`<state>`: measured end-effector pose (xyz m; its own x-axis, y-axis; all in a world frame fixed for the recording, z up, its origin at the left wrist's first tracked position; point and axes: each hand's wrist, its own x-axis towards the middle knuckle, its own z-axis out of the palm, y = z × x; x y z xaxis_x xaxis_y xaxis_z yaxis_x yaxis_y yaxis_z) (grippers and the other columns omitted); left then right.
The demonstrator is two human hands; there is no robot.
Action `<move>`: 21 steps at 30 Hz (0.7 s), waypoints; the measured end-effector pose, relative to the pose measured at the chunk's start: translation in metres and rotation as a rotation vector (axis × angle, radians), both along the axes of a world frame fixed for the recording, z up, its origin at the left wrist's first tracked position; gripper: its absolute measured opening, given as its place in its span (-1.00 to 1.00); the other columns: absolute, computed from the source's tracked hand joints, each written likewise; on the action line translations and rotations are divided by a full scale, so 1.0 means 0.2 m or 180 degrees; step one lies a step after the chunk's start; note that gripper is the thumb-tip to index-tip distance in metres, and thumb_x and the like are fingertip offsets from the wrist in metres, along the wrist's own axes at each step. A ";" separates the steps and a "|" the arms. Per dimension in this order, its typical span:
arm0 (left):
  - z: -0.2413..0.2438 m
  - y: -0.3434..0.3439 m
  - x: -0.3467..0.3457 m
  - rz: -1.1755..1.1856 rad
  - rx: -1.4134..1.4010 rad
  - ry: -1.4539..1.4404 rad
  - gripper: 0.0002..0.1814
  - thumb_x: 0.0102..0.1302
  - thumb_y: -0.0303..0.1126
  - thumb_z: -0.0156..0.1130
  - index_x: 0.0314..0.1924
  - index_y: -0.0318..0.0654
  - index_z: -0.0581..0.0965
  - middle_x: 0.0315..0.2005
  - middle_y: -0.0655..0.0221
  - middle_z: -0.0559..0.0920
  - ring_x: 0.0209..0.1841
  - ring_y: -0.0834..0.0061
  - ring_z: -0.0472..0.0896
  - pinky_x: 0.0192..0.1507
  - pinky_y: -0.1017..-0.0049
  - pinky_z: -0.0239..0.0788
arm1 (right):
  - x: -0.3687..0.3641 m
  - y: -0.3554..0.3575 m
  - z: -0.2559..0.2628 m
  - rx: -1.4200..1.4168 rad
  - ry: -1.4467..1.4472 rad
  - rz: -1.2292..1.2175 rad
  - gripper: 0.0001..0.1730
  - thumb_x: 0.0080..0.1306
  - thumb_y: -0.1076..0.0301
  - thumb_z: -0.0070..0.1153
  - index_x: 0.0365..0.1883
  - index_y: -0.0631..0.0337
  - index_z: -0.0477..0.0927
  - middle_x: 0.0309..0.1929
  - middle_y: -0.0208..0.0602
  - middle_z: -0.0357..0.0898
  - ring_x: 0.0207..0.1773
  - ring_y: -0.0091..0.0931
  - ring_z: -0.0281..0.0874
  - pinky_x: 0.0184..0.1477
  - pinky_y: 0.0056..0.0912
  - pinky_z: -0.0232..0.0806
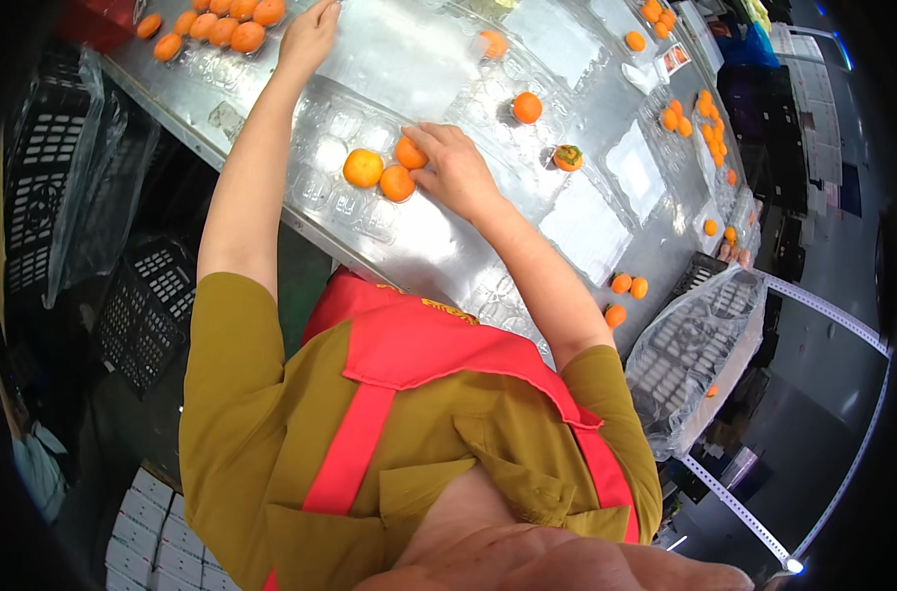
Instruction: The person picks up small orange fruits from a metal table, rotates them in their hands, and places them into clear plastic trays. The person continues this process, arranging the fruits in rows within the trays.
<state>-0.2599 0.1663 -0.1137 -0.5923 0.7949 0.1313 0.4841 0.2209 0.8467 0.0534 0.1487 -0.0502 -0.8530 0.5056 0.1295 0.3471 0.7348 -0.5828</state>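
Observation:
A clear plastic tray [330, 140] with round hollows lies on the metal table before me. Three orange fruits, which look like persimmons, sit together in it: one at left [363, 168], one below [397, 183] and one at top [411, 153]. My right hand [456, 164] has its fingers and thumb around the top persimmon. Farther up and left, my left hand [309, 37] rests at the table, fingers partly cut off by the picture's edge. Whether it holds anything is unclear. Beyond my right hand lie a loose persimmon [527, 108] and another with a green calyx [568, 157].
A group of persimmons [223, 29] fills the upper left, beside a red box [93, 26]. More clear trays and fruit spread along the metal table [448, 244]. Black plastic crates [141, 318] stand at left; a plastic-lined crate [696, 354] is at right. White boxes [153, 532] are stacked below left.

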 end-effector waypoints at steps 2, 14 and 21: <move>-0.09 -0.03 -0.01 -0.0017 0.0123 0.0284 -0.60 0.38 -0.12 0.00 0.11 -0.04 0.57 -0.13 0.15 0.66 -0.04 0.19 0.61 0.02 0.36 0.39 | 0.03 -0.02 0.05 -0.0073 0.0261 -0.0121 -0.49 0.06 0.43 0.30 0.05 0.15 0.57 -0.02 -0.22 0.60 0.07 -0.24 0.49 0.17 -0.23 0.32; -0.12 -0.19 0.04 0.0392 -0.0560 0.0264 -0.60 0.41 -0.20 -0.02 0.18 -0.04 0.53 -0.06 0.12 0.65 -0.02 0.20 0.62 0.07 0.40 0.38 | 0.31 0.56 0.01 -0.0123 -0.0091 -0.1779 -0.42 0.10 0.34 0.29 0.14 0.13 0.50 0.14 -0.17 0.44 0.19 -0.25 0.42 0.20 -0.25 0.30; -0.07 -0.24 0.15 0.0664 -0.0070 0.0640 -0.54 0.43 -0.26 -0.03 0.32 0.11 0.39 -0.09 0.13 0.63 -0.05 0.19 0.61 0.05 0.36 0.38 | 0.02 0.81 -0.01 -0.0103 -0.0082 -0.1374 -0.38 0.11 0.33 0.25 0.20 0.14 0.47 0.16 -0.15 0.42 0.26 -0.21 0.35 0.26 -0.25 0.26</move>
<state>-0.2307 0.1190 -0.1286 -0.7070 0.6627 0.2467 0.5840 0.3505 0.7321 0.0580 0.3115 -0.0516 -0.5651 0.8202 0.0892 0.6333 0.5005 -0.5903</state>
